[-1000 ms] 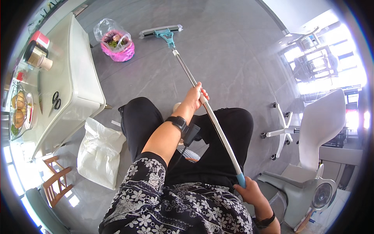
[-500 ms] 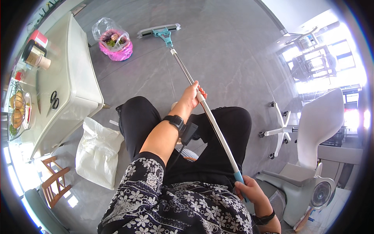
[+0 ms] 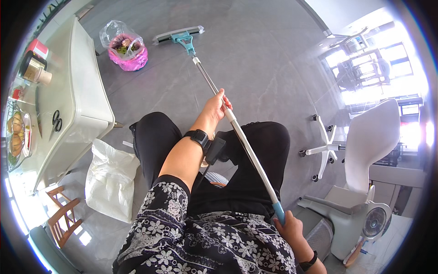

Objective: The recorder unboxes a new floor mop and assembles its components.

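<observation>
Head view looks down on a person with a long-handled floor squeegee held out over grey floor tiles. Its metal pole runs from near the lap up and away to a teal head lying flat on the floor, just beside a clear bag with a pink liner and scraps inside; whether head and bag touch cannot be told.

Left hand is wrapped round the middle of the pole, fingers hidden behind it except for the tips. A dark watch sits on that wrist. Right hand is clenched on the teal grip at the pole's near end; its fingers curl under and out of sight, and the wrist is cut off by the lower edge.

Black trousers and a flowered top fill the lower middle, covering the feet. A white bag lies on the floor by the left leg. To the left stands a pale table with scissors and jars, bent by the lens. At right a white chair and a fan sit in strong glare from the windows, which washes out detail there.
</observation>
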Motion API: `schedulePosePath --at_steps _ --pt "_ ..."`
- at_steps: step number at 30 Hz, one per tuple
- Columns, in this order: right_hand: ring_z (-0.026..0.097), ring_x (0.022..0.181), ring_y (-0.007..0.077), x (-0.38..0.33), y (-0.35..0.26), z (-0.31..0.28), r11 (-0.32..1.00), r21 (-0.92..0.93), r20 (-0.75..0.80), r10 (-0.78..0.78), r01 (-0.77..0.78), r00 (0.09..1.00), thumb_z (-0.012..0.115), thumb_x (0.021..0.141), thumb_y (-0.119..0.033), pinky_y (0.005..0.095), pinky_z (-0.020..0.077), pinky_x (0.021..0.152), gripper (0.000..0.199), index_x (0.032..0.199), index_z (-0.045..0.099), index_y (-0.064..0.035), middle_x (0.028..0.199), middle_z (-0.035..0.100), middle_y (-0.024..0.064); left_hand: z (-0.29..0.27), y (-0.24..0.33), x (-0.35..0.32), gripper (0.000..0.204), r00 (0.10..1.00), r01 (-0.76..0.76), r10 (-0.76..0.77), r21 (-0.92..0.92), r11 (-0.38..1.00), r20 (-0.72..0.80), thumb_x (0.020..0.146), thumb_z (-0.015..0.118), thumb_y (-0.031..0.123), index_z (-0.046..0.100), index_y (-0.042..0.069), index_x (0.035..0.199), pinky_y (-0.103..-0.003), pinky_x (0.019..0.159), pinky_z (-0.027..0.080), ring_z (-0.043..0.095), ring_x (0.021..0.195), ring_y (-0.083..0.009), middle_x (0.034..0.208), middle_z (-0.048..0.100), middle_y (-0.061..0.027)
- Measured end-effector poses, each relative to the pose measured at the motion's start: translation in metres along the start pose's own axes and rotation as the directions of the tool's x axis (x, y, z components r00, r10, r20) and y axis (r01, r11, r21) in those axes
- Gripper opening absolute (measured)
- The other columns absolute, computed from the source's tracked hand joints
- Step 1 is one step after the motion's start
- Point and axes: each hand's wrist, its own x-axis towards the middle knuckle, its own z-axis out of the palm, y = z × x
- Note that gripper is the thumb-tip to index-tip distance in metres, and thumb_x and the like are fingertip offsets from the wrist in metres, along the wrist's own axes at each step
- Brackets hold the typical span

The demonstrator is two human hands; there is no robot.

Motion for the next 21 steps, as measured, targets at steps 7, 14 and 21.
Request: schedulePosePath --at_steps 7,14,21 --pt "0.058 0.055 0.0267 0.002 0.017 -0.001 0.899 0.426 0.093 -0.157 0.103 0.983 0.064 0.077 -0.024 0.0369 0.0449 0.053 0.030 0.086 0.048 0.0006 0.063 0.057 0.0165 0.002 -0.004 -0.004 0.032 0.999 0.019 -0.021 0.042 0.999 0.047 0.092 0.045 0.031 0.037 0.011 0.069 -0.028 0.048 0.038 0.037 0.048 -0.0123 0.056 0.035 -0.0003" --pt "0.040 0.039 0.0071 0.004 0.018 -0.017 0.297 0.828 0.554 -0.298 -0.476 0.777 0.056 0.085 -0.020 0.0195 0.0307 0.034 0.017 0.083 0.048 -0.0043 0.053 0.043 -0.0014 0.006 0.003 -0.008 0.035 0.996 0.016 -0.017 0.015 1.000 0.092 0.094 0.038 0.030 0.035 0.009 0.066 -0.031 0.048 0.037 0.035 0.047 -0.0142 0.056 0.035 -0.0021" --pt "0.034 0.035 0.0072 0.008 0.027 -0.008 0.055 0.787 0.559 -0.483 -0.614 0.674 0.054 0.086 -0.024 0.0197 0.0251 0.031 0.021 0.081 0.045 -0.0066 0.050 0.037 -0.0010 0.005 0.005 -0.011 0.029 0.994 0.015 -0.013 -0.019 1.000 0.113 0.092 0.044 0.027 0.037 0.010 0.070 -0.028 0.049 0.037 0.036 0.049 -0.0133 0.057 0.036 -0.0015"
